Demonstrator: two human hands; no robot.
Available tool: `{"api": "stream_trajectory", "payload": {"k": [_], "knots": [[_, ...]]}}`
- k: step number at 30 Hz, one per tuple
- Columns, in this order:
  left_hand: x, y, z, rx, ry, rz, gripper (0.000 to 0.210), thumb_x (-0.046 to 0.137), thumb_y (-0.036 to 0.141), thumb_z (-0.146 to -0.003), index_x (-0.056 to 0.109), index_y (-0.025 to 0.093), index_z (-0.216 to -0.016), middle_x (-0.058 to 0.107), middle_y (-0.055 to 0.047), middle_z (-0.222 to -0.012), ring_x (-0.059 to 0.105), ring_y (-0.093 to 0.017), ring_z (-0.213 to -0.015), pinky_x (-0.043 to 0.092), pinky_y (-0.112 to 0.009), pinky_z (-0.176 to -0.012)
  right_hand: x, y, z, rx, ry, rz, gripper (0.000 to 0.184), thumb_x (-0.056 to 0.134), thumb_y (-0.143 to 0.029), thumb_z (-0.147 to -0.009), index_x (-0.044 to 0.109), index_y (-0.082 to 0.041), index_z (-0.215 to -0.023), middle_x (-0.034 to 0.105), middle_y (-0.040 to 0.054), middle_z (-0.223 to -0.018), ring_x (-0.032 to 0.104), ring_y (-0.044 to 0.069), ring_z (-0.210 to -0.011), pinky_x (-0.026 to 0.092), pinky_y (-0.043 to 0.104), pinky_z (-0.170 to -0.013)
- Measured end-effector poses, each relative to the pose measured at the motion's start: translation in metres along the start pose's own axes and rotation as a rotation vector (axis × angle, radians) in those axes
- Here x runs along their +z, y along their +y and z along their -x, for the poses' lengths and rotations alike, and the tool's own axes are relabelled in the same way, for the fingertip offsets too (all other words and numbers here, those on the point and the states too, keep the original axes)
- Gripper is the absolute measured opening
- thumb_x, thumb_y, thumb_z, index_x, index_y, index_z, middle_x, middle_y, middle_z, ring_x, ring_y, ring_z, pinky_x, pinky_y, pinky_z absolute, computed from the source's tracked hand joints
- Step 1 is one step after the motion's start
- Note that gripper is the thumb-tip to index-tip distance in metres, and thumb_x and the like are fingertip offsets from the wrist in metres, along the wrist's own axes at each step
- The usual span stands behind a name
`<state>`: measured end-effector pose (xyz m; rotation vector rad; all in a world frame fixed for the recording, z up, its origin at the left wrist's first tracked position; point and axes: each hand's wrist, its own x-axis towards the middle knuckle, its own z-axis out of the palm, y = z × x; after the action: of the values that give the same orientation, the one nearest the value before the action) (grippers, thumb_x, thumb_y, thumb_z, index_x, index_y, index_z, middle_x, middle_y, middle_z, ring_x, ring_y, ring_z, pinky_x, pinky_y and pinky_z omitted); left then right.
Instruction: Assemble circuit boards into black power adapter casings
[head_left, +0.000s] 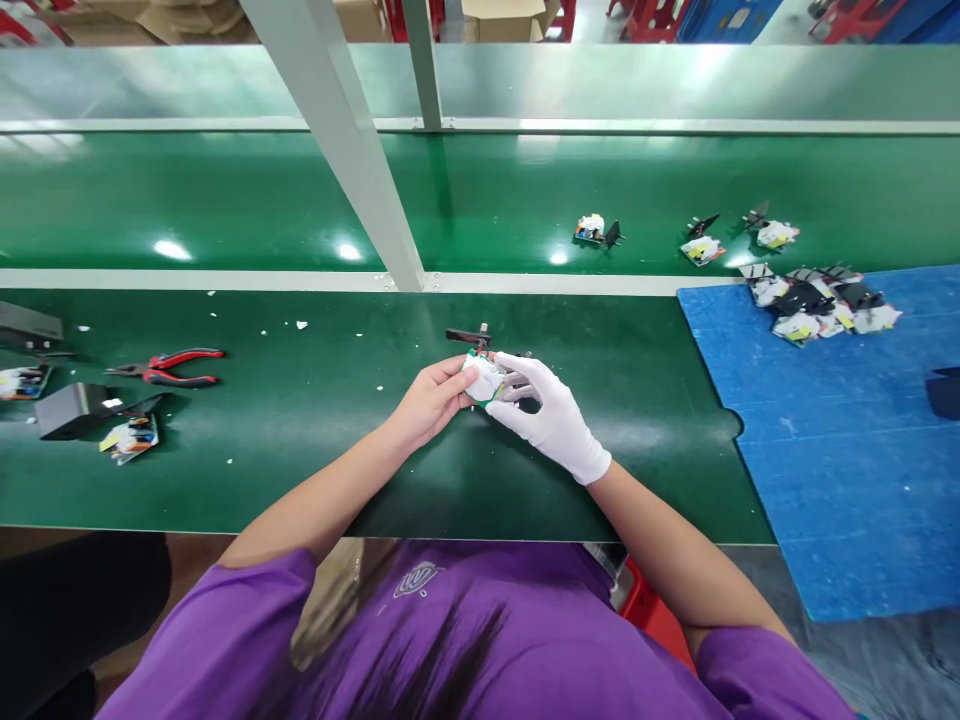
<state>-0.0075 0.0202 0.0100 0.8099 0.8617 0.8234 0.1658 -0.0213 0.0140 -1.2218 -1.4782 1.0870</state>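
Observation:
Above the green bench, in the head view, a small circuit board (484,381) is held near the middle. White filler covers much of it, and a black plate (466,336) on wires sticks out at its far side. My bare left hand (435,402) grips the board's left side, thumb on top. My right hand (546,412), in a white glove, has thumb and fingers curled at the board's right edge. The fingers partly hide that edge.
Red-handled pliers (171,368) lie at left, beside a grey casing (73,411) and another board (131,438). Several similar boards are piled on the blue mat (847,450) at right; others lie on the conveyor belt (510,210). A metal post (341,135) rises beyond my hands.

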Motion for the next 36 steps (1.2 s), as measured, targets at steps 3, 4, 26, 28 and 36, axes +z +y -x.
{"api": "stream_trajectory", "payload": {"k": [3, 4, 26, 28, 36], "knots": [[-0.001, -0.002, -0.001, -0.044, 0.001, 0.034, 0.056, 0.087, 0.050, -0.062, 0.071, 0.016, -0.103, 0.076, -0.010, -0.096, 0.073, -0.024, -0.088, 0.059, -0.032, -0.077, 0.002, 0.004, 0.001, -0.052, -0.020, 0.047, 0.048, 0.073, -0.034, -0.080, 0.062, -0.025, -0.126, 0.064, 0.0079, -0.122, 0.066, 0.020, -0.094, 0.061, 0.037, -0.084], [-0.001, -0.002, -0.001, -0.055, 0.008, 0.043, 0.059, 0.088, 0.049, -0.060, 0.069, 0.017, -0.105, 0.076, -0.009, -0.095, 0.074, -0.023, -0.086, 0.059, -0.032, -0.076, 0.002, 0.005, 0.001, -0.065, -0.025, 0.058, 0.049, 0.074, -0.035, -0.080, 0.063, -0.024, -0.125, 0.063, 0.0090, -0.124, 0.066, 0.021, -0.098, 0.060, 0.039, -0.086], [0.000, 0.002, 0.004, -0.111, -0.073, -0.273, 0.066, 0.083, 0.049, -0.062, 0.068, 0.010, -0.114, 0.076, -0.010, -0.090, 0.071, -0.020, -0.077, 0.058, -0.029, -0.064, 0.003, 0.005, 0.002, -0.114, 0.176, 0.411, 0.038, 0.074, -0.035, -0.078, 0.062, -0.021, -0.111, 0.073, 0.0066, -0.095, 0.072, 0.024, -0.085, 0.059, 0.036, -0.077], [0.000, 0.002, 0.006, -0.106, -0.089, -0.306, 0.063, 0.081, 0.046, -0.063, 0.070, 0.010, -0.113, 0.076, -0.009, -0.085, 0.071, -0.019, -0.072, 0.059, -0.030, -0.065, 0.002, 0.006, 0.002, -0.150, 0.189, 0.454, 0.037, 0.073, -0.033, -0.077, 0.061, -0.021, -0.110, 0.072, 0.0066, -0.094, 0.072, 0.025, -0.083, 0.060, 0.036, -0.075], [-0.002, 0.000, 0.008, -0.070, -0.125, -0.436, 0.055, 0.076, 0.044, -0.070, 0.072, 0.013, -0.116, 0.077, -0.007, -0.086, 0.071, -0.018, -0.070, 0.061, -0.033, -0.075, 0.002, 0.014, 0.001, -0.200, 0.181, 0.542, 0.032, 0.069, -0.028, -0.079, 0.058, -0.022, -0.109, 0.073, 0.0080, -0.101, 0.072, 0.025, -0.089, 0.061, 0.037, -0.077]]}}
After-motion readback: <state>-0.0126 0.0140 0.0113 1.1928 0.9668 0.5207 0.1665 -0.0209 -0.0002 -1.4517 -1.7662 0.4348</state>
